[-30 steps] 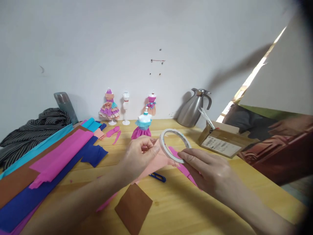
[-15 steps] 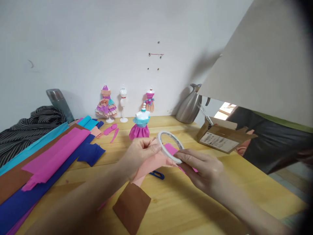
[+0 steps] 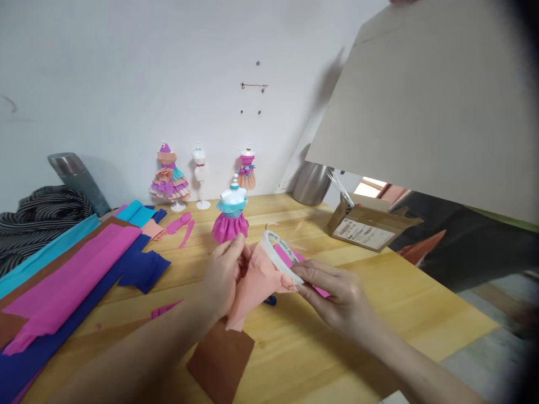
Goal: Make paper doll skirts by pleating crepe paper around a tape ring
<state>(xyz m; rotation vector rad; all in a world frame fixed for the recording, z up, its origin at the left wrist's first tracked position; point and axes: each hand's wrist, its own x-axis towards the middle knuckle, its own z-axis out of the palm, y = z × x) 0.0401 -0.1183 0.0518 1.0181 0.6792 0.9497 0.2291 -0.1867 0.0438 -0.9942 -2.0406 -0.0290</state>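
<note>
My left hand is closed, its fingers pinching the edge of a piece of peach crepe paper that hangs down below it. In my right hand is a white roll of tape, gripped at its lower right rim between thumb and fingers. The roll is tilted and lies against the upper edge of the peach paper. Behind it shows a pink paper piece, partly hidden. A small mannequin in a blue top and magenta skirt stands just beyond my hands. Brown paper lies beneath my left forearm.
Long crepe paper strips cover the table's left side, beside a striped cloth and a leaning flask. Several dressed mannequins stand by the wall. At right are a metal jug, a cardboard box and a large overhanging board.
The tape roll has turned more edge-on and come against the peach paper. My left hand has shifted slightly left. At right, the large board now reaches further left and covers the jug's top.
</note>
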